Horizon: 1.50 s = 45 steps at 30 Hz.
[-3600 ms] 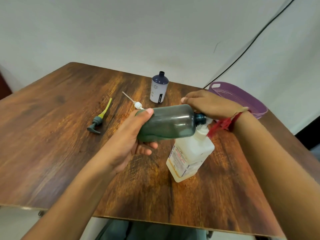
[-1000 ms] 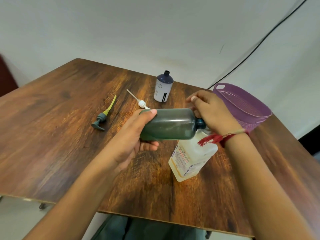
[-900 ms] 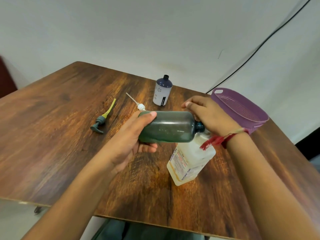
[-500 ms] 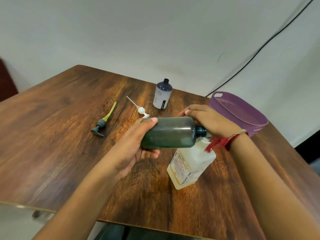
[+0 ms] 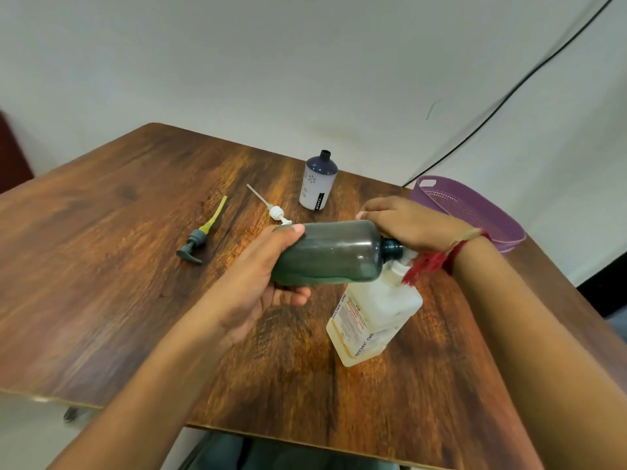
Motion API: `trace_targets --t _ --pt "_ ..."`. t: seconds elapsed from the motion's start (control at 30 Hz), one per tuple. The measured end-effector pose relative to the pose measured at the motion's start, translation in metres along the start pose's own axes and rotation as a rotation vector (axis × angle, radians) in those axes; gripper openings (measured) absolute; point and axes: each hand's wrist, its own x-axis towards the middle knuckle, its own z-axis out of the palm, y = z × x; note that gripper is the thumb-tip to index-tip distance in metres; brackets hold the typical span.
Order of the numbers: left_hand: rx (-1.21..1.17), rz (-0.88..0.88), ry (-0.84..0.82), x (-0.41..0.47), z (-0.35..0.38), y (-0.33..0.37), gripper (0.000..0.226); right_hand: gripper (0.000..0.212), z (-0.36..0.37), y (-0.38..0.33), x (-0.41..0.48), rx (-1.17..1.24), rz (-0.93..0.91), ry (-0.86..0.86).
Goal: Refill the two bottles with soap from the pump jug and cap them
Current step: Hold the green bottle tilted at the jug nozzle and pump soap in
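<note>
Head view: white translucent plastic pump jug (image 5: pixel 373 317) upright on wood-grain bench (image 5: pixel 101 283). Left hand (image 5: pixel 258 286) grasps smoky green cylindrical bottle (image 5: pixel 329 252), long axis horizontal, neck rightward at jug's pump; right hand (image 5: pixel 410 222) presses pump, grip closure unclear.

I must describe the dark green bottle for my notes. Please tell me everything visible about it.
The dark green bottle looks like translucent plastic, round-bodied with a short dark neck and no cap. It lies sideways in the air. The left hand holds its base; its neck meets the pump jug under the right hand.
</note>
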Motion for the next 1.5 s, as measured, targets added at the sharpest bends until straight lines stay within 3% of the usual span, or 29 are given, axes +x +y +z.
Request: trace_targets --t 0.2,0.4,0.6,0.77,0.87,0.93,1.17,1.27,1.37,1.5 --pt "0.006 -0.016 0.016 0.003 0.003 -0.004 0.052 0.030 0.011 0.007 -0.005 0.221 0.011 0.038" --pt "-0.006 0.018 0.003 0.002 0.003 -0.001 0.051 0.027 -0.003 0.002 -0.001 0.017 0.005 0.014" --pt "0.008 -0.008 0.038 0.004 0.003 -0.003 0.036 0.027 0.012 0.007 -0.004 0.221 0.073 0.113" --pt "-0.015 0.014 0.015 0.001 0.007 -0.001 0.049 0.036 -0.003 0.001 -0.007 0.047 0.052 0.041" --pt "-0.028 0.012 0.046 0.003 0.005 -0.005 0.034 0.020 0.002 0.001 -0.001 0.091 0.066 0.168" --pt "-0.030 0.004 0.076 0.002 0.004 -0.007 0.028 0.021 0.009 0.003 -0.001 0.166 0.065 0.243" --pt "-0.035 0.024 0.051 0.002 0.008 -0.006 0.031 0.035 -0.004 0.000 -0.006 0.029 0.085 0.107" --pt "-0.034 0.029 0.074 0.003 0.007 -0.007 0.027 0.022 0.005 0.002 -0.004 0.133 0.089 0.207" --pt "-0.005 0.017 0.082 0.003 0.006 -0.009 0.032 0.023 0.012 0.005 -0.006 0.229 0.119 0.179" --pt "-0.015 0.020 0.047 0.001 0.006 -0.006 0.038 0.031 -0.001 -0.001 -0.009 0.037 0.084 0.097"
